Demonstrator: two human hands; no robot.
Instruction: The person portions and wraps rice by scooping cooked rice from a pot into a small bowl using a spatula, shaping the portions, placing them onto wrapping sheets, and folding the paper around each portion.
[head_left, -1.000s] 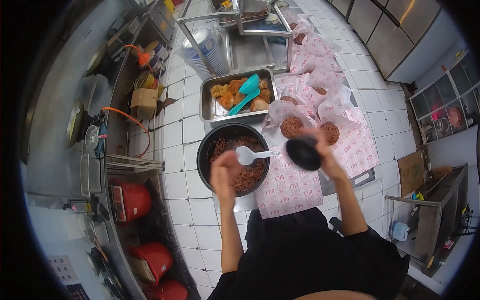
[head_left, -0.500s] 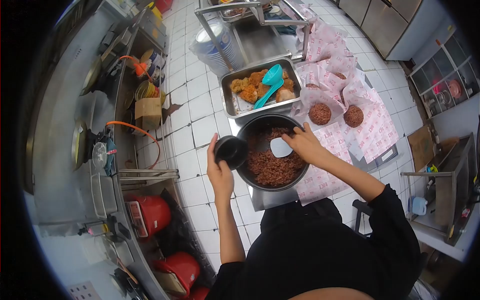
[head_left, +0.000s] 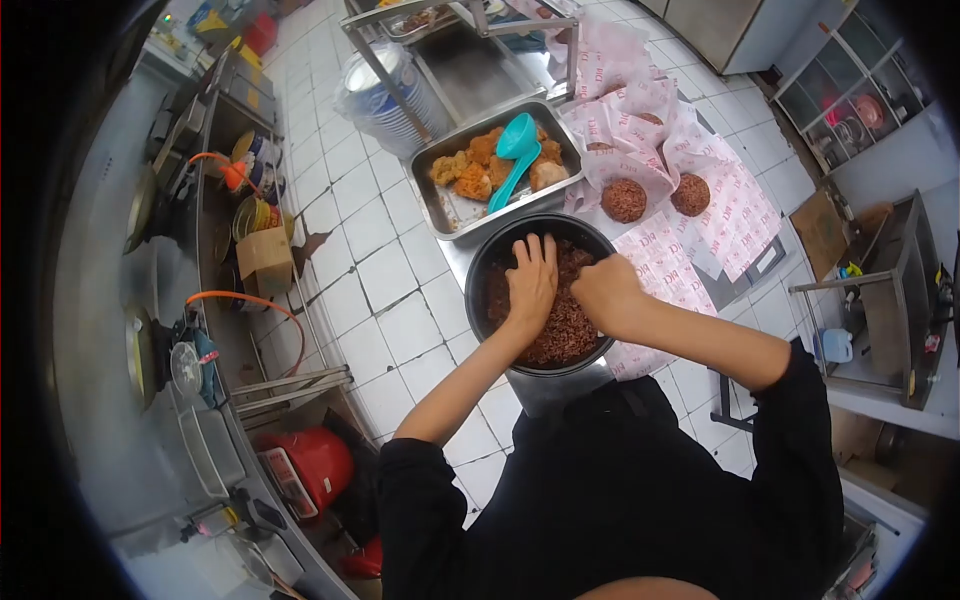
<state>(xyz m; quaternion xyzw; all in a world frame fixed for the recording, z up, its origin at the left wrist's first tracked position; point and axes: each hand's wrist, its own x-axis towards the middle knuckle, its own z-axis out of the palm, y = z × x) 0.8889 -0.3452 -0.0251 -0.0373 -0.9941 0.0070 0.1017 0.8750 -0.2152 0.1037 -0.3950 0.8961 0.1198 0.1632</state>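
My left hand (head_left: 533, 285) reaches into the large black pot (head_left: 480, 345), its fingers stretched out and slightly apart over the dark inside. Whatever lies under its palm is hidden; the small black bowl seen earlier does not show. Beside it, my right hand (head_left: 612, 295) is closed in a fist above the pot's right side. It held the white rice paddle half a second before; the paddle's blade is now out of sight behind the hand. Reddish-brown cooked rice (head_left: 560, 335) fills the lower part of the pot.
Behind the pot, a steel tray (head_left: 430, 205) holds fried chicken pieces and a turquoise ladle (head_left: 515, 150). To the right, round rice portions (head_left: 623, 200) sit on printed paper sheets (head_left: 665, 265). A bagged bowl stack (head_left: 385, 95) and metal rack (head_left: 470, 60) stand beyond.
My left hand has moved from the pot's left edge into it, and the small black bowl is no longer visible. My right hand has closed into a fist, and the paddle's blade has gone from sight.
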